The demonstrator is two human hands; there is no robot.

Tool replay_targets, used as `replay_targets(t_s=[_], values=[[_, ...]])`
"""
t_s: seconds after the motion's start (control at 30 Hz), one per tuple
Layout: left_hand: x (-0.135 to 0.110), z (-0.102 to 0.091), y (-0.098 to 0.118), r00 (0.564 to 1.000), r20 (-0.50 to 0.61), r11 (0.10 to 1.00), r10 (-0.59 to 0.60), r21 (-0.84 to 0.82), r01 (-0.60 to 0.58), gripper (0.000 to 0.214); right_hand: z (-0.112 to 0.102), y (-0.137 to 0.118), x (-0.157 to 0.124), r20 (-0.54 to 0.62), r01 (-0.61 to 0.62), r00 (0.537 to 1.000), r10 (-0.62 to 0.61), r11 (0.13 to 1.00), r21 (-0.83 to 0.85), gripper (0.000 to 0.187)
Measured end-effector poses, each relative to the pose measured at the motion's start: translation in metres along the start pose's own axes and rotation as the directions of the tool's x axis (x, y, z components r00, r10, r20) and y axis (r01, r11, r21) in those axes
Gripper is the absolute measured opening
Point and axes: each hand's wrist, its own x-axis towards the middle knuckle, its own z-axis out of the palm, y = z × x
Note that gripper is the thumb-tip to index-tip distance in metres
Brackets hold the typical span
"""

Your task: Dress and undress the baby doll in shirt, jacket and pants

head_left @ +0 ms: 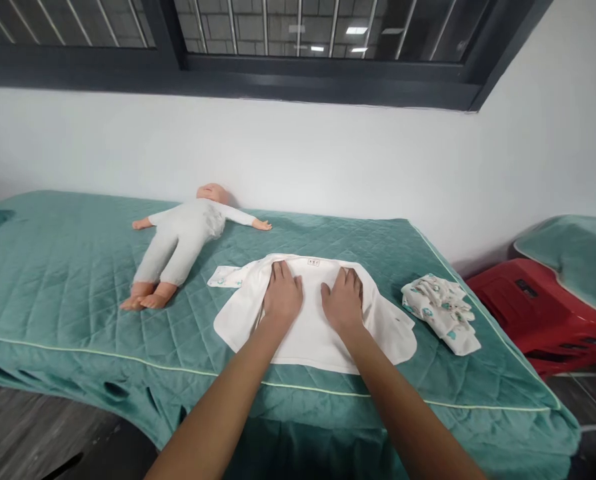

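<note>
A small white baby top [311,327] is spread on the green quilted bed cover, its neck label facing up near the far edge. My left hand [283,293] rests on the top's left half, fingers pointing away and thumb apart. Fabric rises in a fold beside it. On the right half lies my right hand [344,300], its fingers slightly bent and its thumb apart from them. Neither hand visibly pinches the cloth. One patterned sleeve end [225,276] sticks out at the upper left.
A baby doll [185,230] in pale clothing lies on its back at the left rear. To the right sits a bunched patterned garment [443,310] on the green bed cover [68,287]. Beyond the bed's right edge is a red plastic object [543,307]. A wall [328,160] borders the back.
</note>
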Motion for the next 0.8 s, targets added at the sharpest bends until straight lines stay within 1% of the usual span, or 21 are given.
replay_targets(t_s=[0.07, 0.17, 0.3, 0.4, 0.5, 0.63, 0.7, 0.8], values=[[0.002, -0.001, 0.001, 0.999, 0.028, 1.000, -0.018, 0.012, 0.017, 0.062, 0.001, -0.001, 0.002, 0.046, 0.019, 0.999, -0.018, 1.000, -0.020, 0.063], [0.011, 0.000, 0.001, 0.999, 0.044, 1.000, -0.016, 0.025, 0.015, 0.062, 0.000, 0.001, 0.009, 0.079, 0.030, 0.996, -0.028, 0.999, -0.022, 0.067], [0.032, 0.007, 0.004, 0.997, 0.080, 1.000, 0.006, 0.029, -0.008, 0.062, -0.001, 0.007, 0.028, 0.103, 0.038, 0.994, -0.036, 0.999, -0.020, 0.068], [0.054, 0.014, 0.010, 0.995, 0.098, 1.000, 0.007, 0.020, -0.009, 0.062, 0.001, 0.011, 0.050, 0.107, 0.044, 0.994, -0.040, 0.998, -0.034, 0.067], [0.080, 0.022, 0.016, 0.995, 0.101, 1.000, 0.012, 0.002, -0.012, 0.062, 0.006, 0.013, 0.080, 0.120, 0.037, 0.992, -0.031, 0.998, -0.046, 0.067], [0.112, 0.041, 0.016, 0.993, 0.115, 1.000, 0.025, -0.003, -0.025, 0.063, 0.019, 0.016, 0.121, 0.119, 0.048, 0.992, -0.043, 0.998, -0.040, 0.067], [0.123, 0.051, 0.014, 0.989, 0.149, 1.000, 0.016, -0.004, -0.016, 0.064, 0.027, 0.019, 0.136, 0.143, 0.046, 0.989, -0.043, 0.999, -0.017, 0.068], [0.131, 0.061, 0.011, 0.979, 0.204, 1.000, -0.021, -0.016, 0.025, 0.067, 0.038, 0.023, 0.146, 0.223, 0.008, 0.975, -0.007, 1.000, -0.006, 0.071]])
